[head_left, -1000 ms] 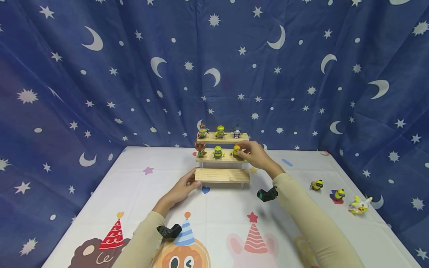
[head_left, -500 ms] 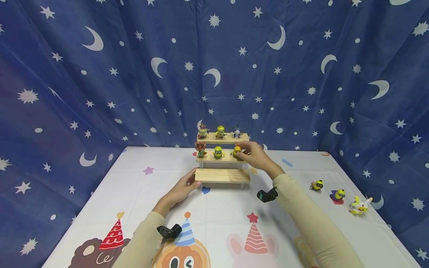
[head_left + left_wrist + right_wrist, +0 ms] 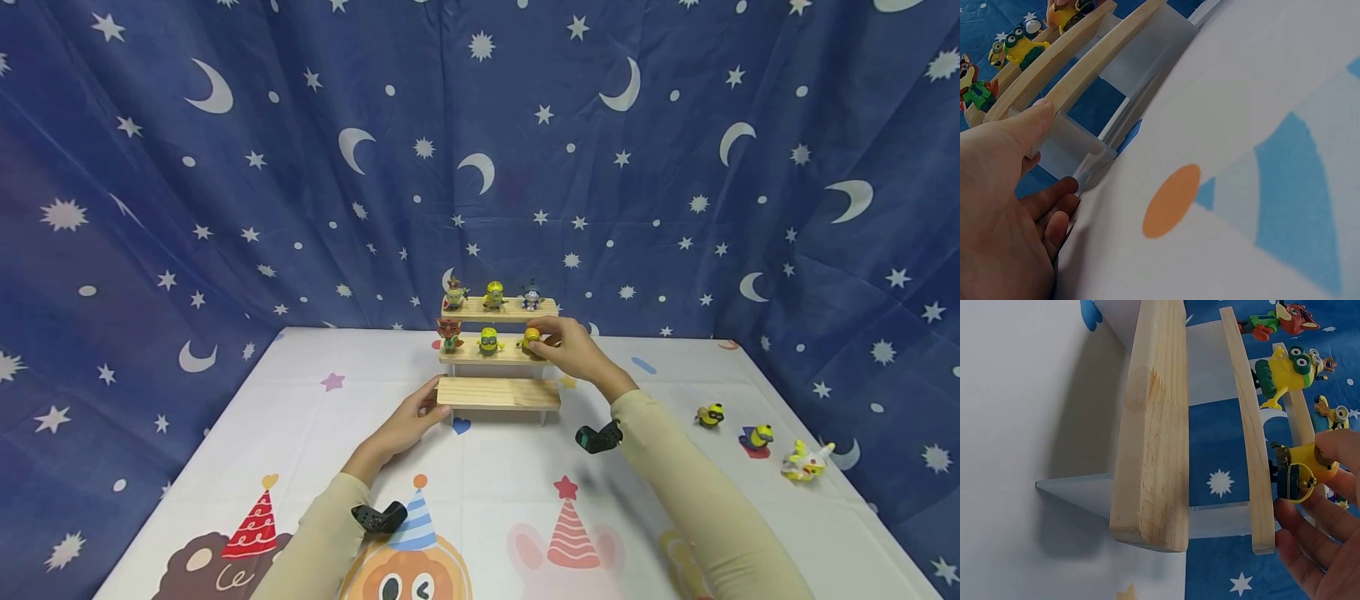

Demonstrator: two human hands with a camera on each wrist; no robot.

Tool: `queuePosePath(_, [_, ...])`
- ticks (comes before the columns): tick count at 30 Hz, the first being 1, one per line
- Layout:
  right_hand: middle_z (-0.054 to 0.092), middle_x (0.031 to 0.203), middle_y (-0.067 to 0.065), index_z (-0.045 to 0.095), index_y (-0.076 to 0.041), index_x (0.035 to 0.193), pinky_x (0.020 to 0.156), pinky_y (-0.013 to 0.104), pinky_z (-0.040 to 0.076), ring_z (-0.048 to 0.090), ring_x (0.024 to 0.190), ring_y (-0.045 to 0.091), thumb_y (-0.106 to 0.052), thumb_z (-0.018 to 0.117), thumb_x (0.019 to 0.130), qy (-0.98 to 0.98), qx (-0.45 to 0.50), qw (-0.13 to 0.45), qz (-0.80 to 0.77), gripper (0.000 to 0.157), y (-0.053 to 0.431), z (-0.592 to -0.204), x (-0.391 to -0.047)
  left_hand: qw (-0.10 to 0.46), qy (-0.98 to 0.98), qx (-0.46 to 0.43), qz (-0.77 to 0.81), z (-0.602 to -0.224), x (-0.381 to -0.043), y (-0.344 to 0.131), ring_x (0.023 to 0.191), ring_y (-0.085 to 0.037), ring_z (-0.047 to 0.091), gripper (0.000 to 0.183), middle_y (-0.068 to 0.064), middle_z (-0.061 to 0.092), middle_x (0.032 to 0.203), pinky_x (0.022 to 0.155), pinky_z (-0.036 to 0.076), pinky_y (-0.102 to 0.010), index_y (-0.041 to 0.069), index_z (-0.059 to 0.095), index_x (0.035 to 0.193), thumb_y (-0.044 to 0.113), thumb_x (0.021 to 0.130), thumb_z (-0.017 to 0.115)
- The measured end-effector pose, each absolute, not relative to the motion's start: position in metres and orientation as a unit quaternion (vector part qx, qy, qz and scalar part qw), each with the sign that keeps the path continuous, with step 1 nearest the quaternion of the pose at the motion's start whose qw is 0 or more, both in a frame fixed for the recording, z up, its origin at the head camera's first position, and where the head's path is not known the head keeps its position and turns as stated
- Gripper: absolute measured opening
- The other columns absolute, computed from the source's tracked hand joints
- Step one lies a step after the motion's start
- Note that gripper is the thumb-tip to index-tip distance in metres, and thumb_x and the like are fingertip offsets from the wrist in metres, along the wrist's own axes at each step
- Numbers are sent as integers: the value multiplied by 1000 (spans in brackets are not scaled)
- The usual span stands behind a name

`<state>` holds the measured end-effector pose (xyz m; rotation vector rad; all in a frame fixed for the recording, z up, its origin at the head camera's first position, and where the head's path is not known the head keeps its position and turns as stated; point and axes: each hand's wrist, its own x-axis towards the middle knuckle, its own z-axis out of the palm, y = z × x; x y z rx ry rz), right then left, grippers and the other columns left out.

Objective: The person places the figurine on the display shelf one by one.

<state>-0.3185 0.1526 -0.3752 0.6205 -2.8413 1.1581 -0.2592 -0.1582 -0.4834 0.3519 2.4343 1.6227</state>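
Observation:
A three-tier wooden display stand (image 3: 498, 393) with clear side supports stands on the table. My left hand (image 3: 407, 423) holds its left end, thumb on the end of the lowest board and fingers by the clear support (image 3: 1063, 147). At the right end of the middle board, my right hand (image 3: 576, 348) pinches a yellow minion figure (image 3: 1302, 467) between thumb and fingers; the figure is upright at the board. To its left on the same board are a minion with green goggles (image 3: 488, 341) and a red fox figure (image 3: 449, 333).
Three small figures line the top board, among them a yellow minion (image 3: 492, 296). On the table at right lie a masked minion figure (image 3: 709, 415), a caped minion figure (image 3: 759, 437) and a white-and-yellow figure (image 3: 807, 461). A blue starry curtain (image 3: 480, 183) hangs behind.

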Motion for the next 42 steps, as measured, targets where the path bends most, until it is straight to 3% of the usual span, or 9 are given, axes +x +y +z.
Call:
queuePosePath(13, [65,138,14,61,-10,139,89,44,59,70,106,29,-24,67,99,-905,203,12,374,43,154,-375,-318,93,824,122,545,-483,-258,-157,138,-39,46,71,-22,47,153,117,35,-60,13,20,163,30,104,57])
queuePosePath(25, [64,138,14,61,-12,139,91,47,58,67,109,32,-29,65,100,-901,202,9,384,43,157,-373,-315,98,828,108,542,-483,-259,-155,137,-33,47,74,-17,49,152,116,39,-54,16,22,163,36,102,60])
queuePosePath(42, [61,141,18,59,-9,140,94,54,56,64,118,38,-30,62,101,-912,190,24,363,44,173,-358,-299,94,829,104,541,-483,-257,-156,136,-33,49,74,-16,51,149,114,41,-55,17,22,163,37,102,60])
